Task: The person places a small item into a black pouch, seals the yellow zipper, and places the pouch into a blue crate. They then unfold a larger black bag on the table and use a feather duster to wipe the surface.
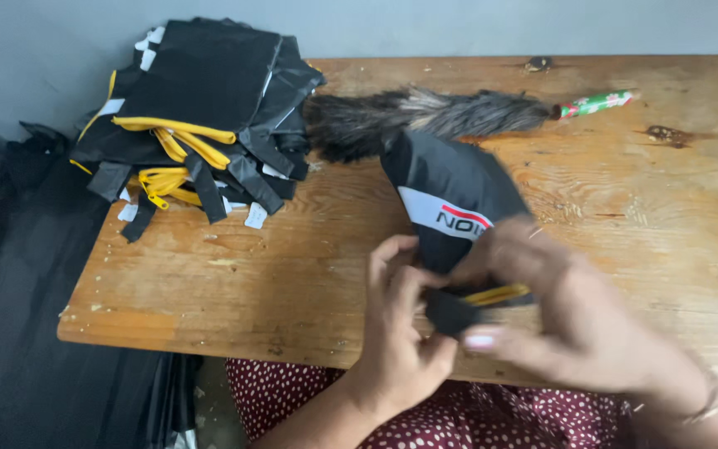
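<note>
Fabric piece: a black fabric piece (450, 199) with a white and red printed band and a yellow zipper (496, 294) at its near end stands up from the wooden table (292, 274), just in front of the person, because both hands lift it by that near end; its far end rises toward the duster
Left hand: the left hand (400, 333) is closed on the near lower corner of the fabric piece, fingers curled around a small black flap, so the corner stays fixed while the other hand works beside it
Right hand: the right hand (558, 320) is pinched on the same near end, the thumb under and the fingers over the zipper; it is blurred, so the exact grip is hard to read
Why held so: I judge that the two hands meet at the zipper end because the fine work is there, and the rest of the piece only hangs free above the table
Stack: a stack of similar black pieces (201, 116) with yellow zippers and small white tags lies at the far left corner of the table, well apart from the hands, so the middle stays free for handling one piece
Feather duster: a dark feather duster (425, 116) with a patterned green and red handle lies along the far edge, behind the held piece and not touching it
Lap: a dark red dotted garment (475, 420) shows under the table edge, so the person sits close to the work
</note>
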